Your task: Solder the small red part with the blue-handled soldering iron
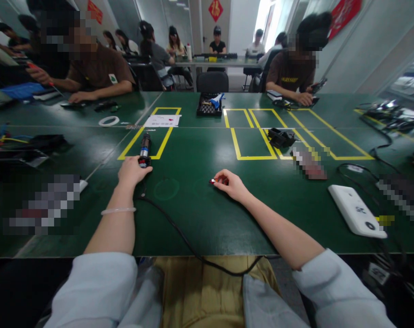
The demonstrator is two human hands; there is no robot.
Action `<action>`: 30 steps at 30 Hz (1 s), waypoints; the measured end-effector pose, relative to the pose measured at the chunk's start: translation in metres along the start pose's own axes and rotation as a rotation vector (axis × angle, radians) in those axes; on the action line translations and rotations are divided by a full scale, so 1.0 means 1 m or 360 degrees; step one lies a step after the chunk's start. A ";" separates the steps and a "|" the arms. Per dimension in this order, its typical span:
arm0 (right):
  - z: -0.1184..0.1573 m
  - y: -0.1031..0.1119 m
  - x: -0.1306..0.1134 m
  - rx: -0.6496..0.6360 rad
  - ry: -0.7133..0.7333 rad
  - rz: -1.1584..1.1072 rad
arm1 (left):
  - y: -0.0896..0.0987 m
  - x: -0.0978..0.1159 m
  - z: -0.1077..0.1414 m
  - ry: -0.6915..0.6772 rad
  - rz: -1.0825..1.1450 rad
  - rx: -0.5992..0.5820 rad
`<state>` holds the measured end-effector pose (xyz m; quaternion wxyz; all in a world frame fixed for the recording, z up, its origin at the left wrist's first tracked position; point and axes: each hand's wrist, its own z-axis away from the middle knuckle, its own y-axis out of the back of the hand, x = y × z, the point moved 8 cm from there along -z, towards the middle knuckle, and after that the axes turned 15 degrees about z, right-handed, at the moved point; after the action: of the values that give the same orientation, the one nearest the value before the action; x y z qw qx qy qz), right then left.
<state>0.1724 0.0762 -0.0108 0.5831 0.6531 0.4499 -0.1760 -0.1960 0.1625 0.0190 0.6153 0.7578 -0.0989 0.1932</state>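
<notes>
My left hand (133, 171) is closed at the near end of a dark cylindrical tool (145, 145) with a blue and silver band, which points away from me inside a yellow-taped rectangle. Some red shows at the tool's near end; its exact kind is unclear. To the right, over the green table, my right hand (229, 184) pinches a small red and white piece (212, 181) between thumb and fingers. It is too small to name, and the fingers partly cover it.
A black cable (179, 232) runs from near my left wrist over the table edge. A white power bank (357, 212) lies at right, a black bracket-like part (281, 137) ahead of it. Farther off are a black tray (209, 109), a tape roll (109, 121) and co-workers.
</notes>
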 end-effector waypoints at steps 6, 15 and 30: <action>0.000 0.000 -0.003 -0.0003 -0.0024 -0.0060 | -0.015 0.043 0.018 -0.0075 0.0008 0.0027; 0.001 0.003 -0.007 0.0076 0.0104 -0.0015 | -0.051 0.136 0.074 -0.0545 0.0172 -0.0171; 0.002 0.002 -0.017 0.0087 0.0235 0.0347 | -0.074 0.198 0.128 -0.1000 0.0467 -0.0408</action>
<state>0.1654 0.0679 0.0024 0.5460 0.7250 0.4130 -0.0750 0.0344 0.0721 0.0133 0.6106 0.6747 -0.4140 0.0233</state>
